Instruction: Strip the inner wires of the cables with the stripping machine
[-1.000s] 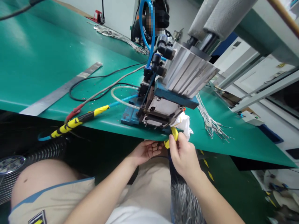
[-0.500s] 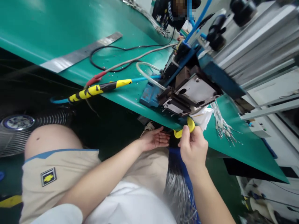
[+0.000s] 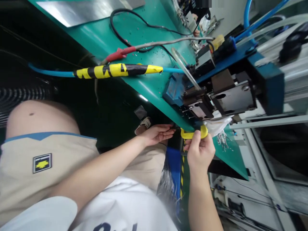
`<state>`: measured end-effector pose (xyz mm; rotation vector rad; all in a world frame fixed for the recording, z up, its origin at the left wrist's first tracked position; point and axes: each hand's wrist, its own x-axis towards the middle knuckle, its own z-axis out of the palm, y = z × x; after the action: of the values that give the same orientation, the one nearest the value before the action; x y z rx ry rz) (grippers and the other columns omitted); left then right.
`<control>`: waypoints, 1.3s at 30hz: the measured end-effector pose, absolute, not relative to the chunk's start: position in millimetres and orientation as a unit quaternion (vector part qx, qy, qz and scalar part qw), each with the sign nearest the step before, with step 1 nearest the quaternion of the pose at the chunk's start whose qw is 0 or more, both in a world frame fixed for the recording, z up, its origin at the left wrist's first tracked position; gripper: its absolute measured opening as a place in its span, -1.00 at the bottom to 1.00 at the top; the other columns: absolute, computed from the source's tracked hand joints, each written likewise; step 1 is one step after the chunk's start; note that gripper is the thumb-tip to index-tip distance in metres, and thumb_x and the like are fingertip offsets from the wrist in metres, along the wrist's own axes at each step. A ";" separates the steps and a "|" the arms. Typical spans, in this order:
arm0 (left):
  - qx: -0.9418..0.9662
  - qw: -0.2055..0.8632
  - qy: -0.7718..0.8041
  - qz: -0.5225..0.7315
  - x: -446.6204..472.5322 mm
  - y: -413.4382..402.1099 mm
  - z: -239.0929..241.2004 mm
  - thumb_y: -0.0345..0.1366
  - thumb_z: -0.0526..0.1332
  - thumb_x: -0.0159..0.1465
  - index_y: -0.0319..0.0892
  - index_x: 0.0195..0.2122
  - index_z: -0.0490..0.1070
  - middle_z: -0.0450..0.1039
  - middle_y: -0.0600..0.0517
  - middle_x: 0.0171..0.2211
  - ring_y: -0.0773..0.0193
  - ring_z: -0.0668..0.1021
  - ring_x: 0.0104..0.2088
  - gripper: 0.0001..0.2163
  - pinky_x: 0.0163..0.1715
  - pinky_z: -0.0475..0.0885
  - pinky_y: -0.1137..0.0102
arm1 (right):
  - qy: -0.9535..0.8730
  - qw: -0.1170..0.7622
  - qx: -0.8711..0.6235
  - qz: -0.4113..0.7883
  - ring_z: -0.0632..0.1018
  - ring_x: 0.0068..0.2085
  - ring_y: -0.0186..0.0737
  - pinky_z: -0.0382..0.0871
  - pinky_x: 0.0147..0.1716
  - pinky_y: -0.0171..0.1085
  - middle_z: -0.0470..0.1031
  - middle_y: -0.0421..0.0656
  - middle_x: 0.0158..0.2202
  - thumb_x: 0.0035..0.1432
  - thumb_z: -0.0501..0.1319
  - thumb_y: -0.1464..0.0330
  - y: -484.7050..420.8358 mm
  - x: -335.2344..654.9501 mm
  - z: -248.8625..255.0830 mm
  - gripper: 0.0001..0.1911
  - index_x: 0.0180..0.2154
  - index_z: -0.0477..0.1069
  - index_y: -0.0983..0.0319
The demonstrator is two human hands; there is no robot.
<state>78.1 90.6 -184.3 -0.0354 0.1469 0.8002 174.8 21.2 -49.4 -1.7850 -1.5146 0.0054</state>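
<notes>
My right hand (image 3: pixel 201 149) is closed on a yellow C-shaped piece (image 3: pixel 189 134), thumb pressed on its rounded right end. This piece sits at the green table's front edge, just below a small pneumatic press (image 3: pixel 223 93); it resembles a clamp, but where it joins is hidden. My left hand (image 3: pixel 157 134) is to the left of it, palm turned up, fingers stretched out and slightly bent. A dark thin part lies between the left fingertips and the yellow piece; whether they touch it cannot be made out. White plastic (image 3: pixel 218 125) hangs behind my right hand.
A blue air hose wrapped in yellow-black tape (image 3: pixel 108 71) and a grey cable with red tape (image 3: pixel 120 54) cross the green table (image 3: pixel 149 93). A metal ruler (image 3: pixel 91 11) lies farther back. Wire bundles (image 3: pixel 166 179) hang near my lap. Another person is behind the table.
The view has turned and shifted, so the press appears farther right and the table edge steeper. My left thumb has come closer to its fingers. My right hand still grips the yellow piece.
</notes>
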 end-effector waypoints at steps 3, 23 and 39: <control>-0.018 0.919 0.075 0.386 78.6 93.3 -179.9 -0.65 0.08 0.33 -0.36 -0.27 0.54 0.64 -0.18 -0.32 0.19 0.69 -0.26 -0.76 0.03 0.51 0.22 | -0.576 0.382 -0.722 0.023 0.48 -0.72 -0.18 0.37 -0.68 -0.27 0.48 -0.22 -0.64 0.28 0.16 0.00 20.5 172.4 -45.5 -0.62 -0.41 0.28 0.14; -0.034 0.926 0.081 0.366 84.7 98.8 -176.9 -0.66 0.19 0.27 -0.37 -0.31 0.52 0.62 -0.10 -0.37 0.20 0.67 -0.31 -0.85 -0.09 0.56 0.25 | -0.605 0.228 -0.763 -0.003 0.45 -0.76 -0.18 0.26 -0.73 -0.27 0.37 -0.27 -0.70 0.41 -0.04 0.05 19.4 173.8 -27.7 -0.59 -0.43 0.19 0.12; 0.091 0.895 0.096 0.427 80.6 104.3 -197.3 -0.47 0.31 0.28 -0.26 -0.26 0.49 0.56 0.06 -0.26 0.31 0.59 -0.27 -0.97 -0.21 0.52 0.36 | -0.568 0.354 -0.740 0.071 0.51 -0.75 -0.15 0.34 -0.75 -0.30 0.43 -0.27 -0.69 0.39 -0.01 0.05 25.0 159.9 -39.5 -0.63 -0.40 0.16 0.10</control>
<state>80.6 104.3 -197.3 0.1896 0.1996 0.8850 159.9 25.0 -39.5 -1.9121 -1.4670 0.1845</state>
